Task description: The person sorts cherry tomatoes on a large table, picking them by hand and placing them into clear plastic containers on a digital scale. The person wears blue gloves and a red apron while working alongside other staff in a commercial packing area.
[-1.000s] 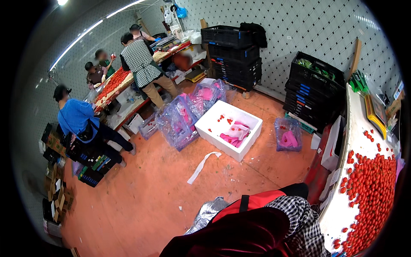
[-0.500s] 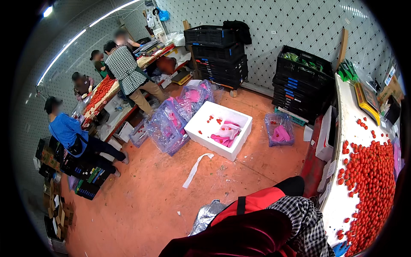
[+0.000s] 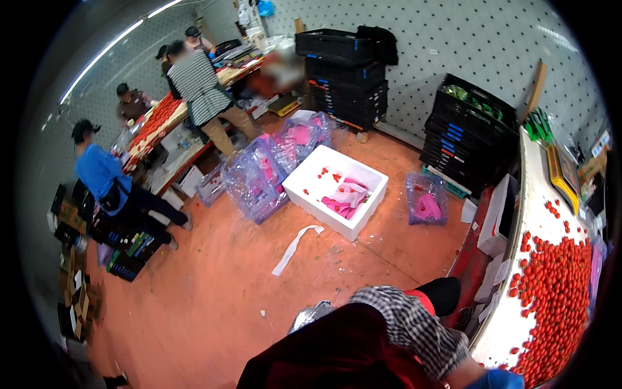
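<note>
At the lower right edge, my left hand [image 3: 497, 379] in a blue glove is beside the near end of a spread of small red tomatoes [image 3: 556, 295]. The picture's edge cuts the hand off, and its fingers cannot be made out. Bare wrist shows between the glove and a black-and-white checked oversleeve [image 3: 414, 327]; above that, the arm is in dark red velvet [image 3: 324, 353]. The tomatoes cover much of a white tabletop [image 3: 502, 318], with a few strays along its left side. My right hand is out of view.
On the reddish floor stand a white foam box [image 3: 301, 181] with tomatoes and pink wrapping, and purple-lined crates [image 3: 249, 188]. Stacked black crates [image 3: 466, 139] line the wall. A yellow-edged scale [image 3: 562, 178] sits on my table. Several co-workers stand around another tomato table [image 3: 146, 139].
The view has shifted slightly. My checked sleeve has swung up and left, baring the wrist, and the gloved hand sits further left. At the lower left, another person's foot has appeared.
</note>
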{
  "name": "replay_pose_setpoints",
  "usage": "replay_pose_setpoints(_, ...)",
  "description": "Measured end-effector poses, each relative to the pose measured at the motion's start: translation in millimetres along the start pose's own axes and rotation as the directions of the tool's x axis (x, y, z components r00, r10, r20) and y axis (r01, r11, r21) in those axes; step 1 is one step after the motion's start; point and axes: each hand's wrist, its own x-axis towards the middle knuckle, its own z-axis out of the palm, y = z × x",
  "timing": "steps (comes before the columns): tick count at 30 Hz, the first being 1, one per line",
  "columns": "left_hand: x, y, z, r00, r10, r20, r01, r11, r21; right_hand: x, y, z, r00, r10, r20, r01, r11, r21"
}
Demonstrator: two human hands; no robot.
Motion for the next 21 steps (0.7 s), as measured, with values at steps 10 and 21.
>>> replay_pose_setpoints(10,-183.7,-108.9,-11.2,0.693,-0.72,-0.047,0.696,0.65,0.306,11.8,-24.9,-40.0,0.923,-0.178,-0.34,0.13,0.979,-0.159)
replay_pose_setpoints(21,-218.7,-125.5,8.3,0.549,-0.78,0.301,0.71,0.625,0.326,22.4,-50.1,-71.6,0.845,-0.251,-0.473,0.07,0.927,-0.367)
